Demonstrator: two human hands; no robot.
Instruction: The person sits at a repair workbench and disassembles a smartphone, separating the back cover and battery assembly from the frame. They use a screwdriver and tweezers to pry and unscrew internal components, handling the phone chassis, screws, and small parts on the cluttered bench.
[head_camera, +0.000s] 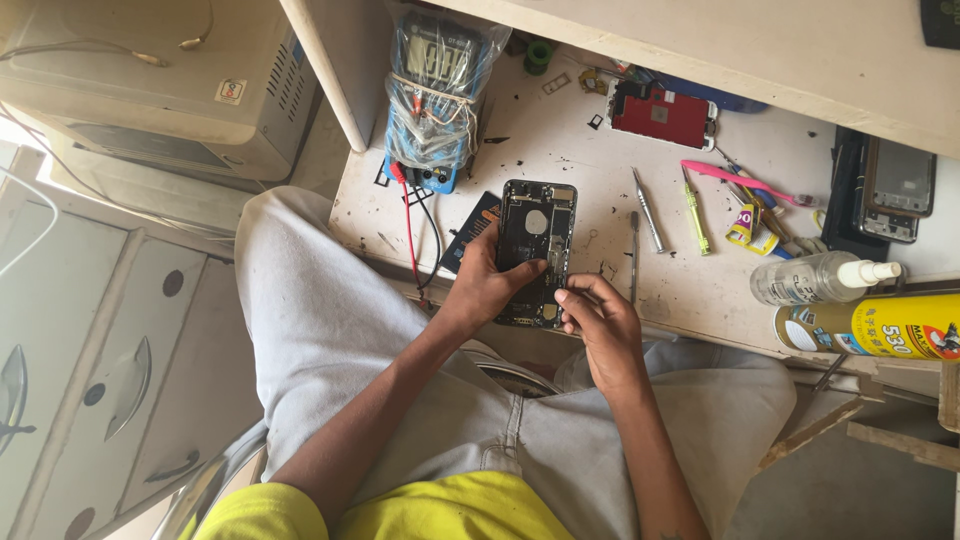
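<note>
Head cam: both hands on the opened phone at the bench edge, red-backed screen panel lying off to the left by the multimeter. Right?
Not quite. In the head view the red-backed screen panel lies up and to the right of the opened phone, not left by the multimeter. The rest holds: the left hand grips the phone and the right hand touches its lower edge, at the bench edge.

Black phone housing (537, 250), red screen panel (662, 113), pink toothbrush (735, 177), yellow spray can (875, 327).

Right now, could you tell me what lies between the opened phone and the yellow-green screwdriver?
Two silver screwdrivers on the worktable, seen in the head view.
</note>
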